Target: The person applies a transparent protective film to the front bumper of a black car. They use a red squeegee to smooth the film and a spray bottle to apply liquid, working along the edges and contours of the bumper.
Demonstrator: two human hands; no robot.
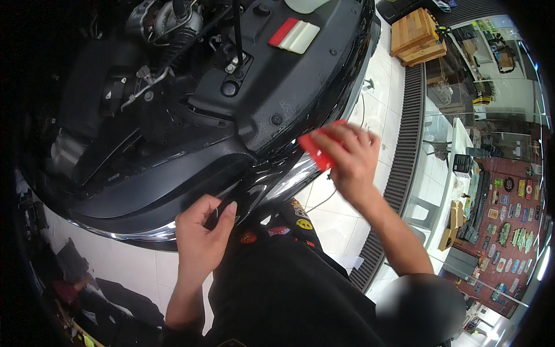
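I am at the front of a black car with its engine bay exposed. My right hand [352, 165] is closed round a red squeegee [317, 151], held over the glossy front edge and chrome trim [295, 176]; motion smears it a little. My left hand [202, 231] is at the near edge of the black bodywork [254, 191], next to the headlight [162, 179], with thumb and fingers curled in. What lies between them, if anything, cannot be made out. A red and white squeegee [295, 36] lies flat on the black plastic cover [260, 87].
Engine parts and hoses [179, 29] fill the upper left. Beyond the car, a wooden box [417, 36] stands on white floor tiles beside a dark floor grate [402, 168]. A thin cable [326, 199] crosses the floor. Glass panels and a long white counter [448, 191] line the right.
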